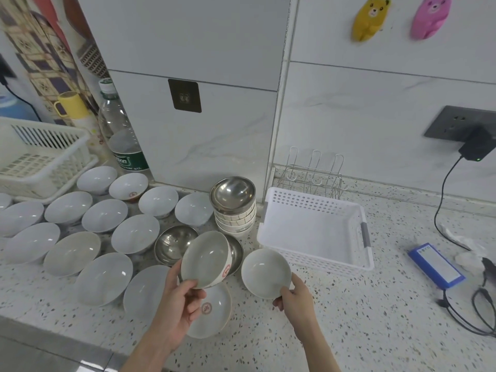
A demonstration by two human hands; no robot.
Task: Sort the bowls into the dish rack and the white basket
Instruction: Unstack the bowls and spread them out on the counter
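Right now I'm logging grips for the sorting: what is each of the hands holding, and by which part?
Left hand pinches a red-marked bowl by its near rim; right hand grips a plain white bowl by its near rim.

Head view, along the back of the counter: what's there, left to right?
White dish rack → water bottle → stack of bowls topped by a steel one → white basket → wire rack → plugged-in charger.

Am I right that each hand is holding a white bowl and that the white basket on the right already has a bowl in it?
Not quite. The head view shows the white basket holding nothing yet. The rest stands: the left hand grips one white bowl and the right hand grips another white bowl.
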